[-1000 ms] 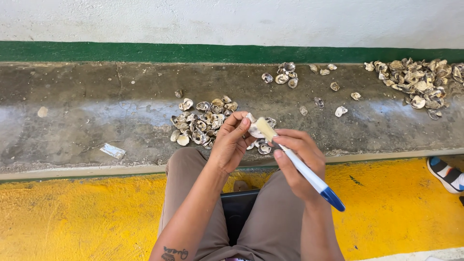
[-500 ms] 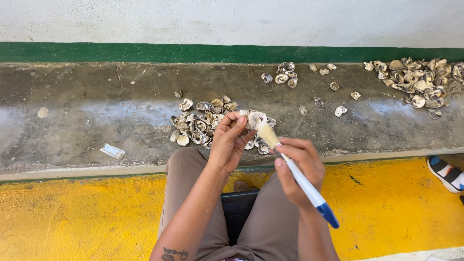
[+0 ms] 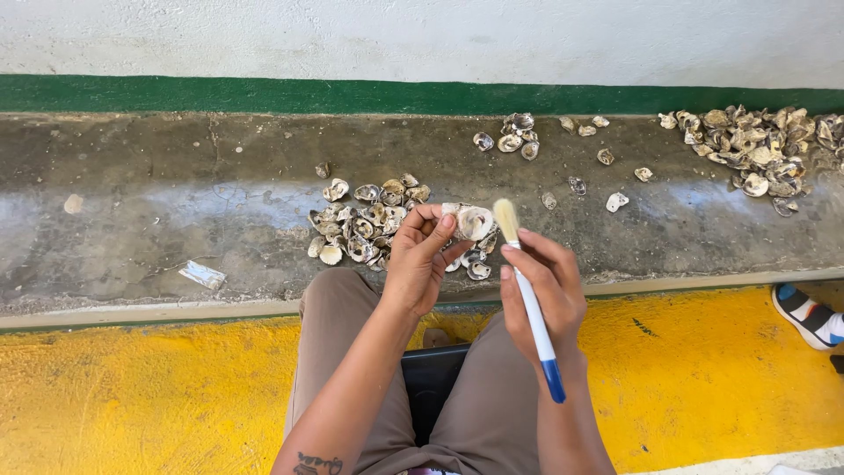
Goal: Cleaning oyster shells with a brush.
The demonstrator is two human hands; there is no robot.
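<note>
Concrete ledge (image 3: 132, 229) under a green-striped wall, shell pile (image 3: 365, 224) just beyond my fingers. My left hand (image 3: 422, 259) pinches one shell (image 3: 475, 222) w/ fingers curled round it. My right hand (image 3: 545, 290) grips a brush (image 3: 527, 299), bristles just beside the shell.

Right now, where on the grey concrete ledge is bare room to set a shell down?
The grey concrete ledge is mostly bare left of the near pile of pale oyster shells, between the small white chip and the crumpled wrapper. It is crowded under the hands and at the far-right shell heap.
</note>
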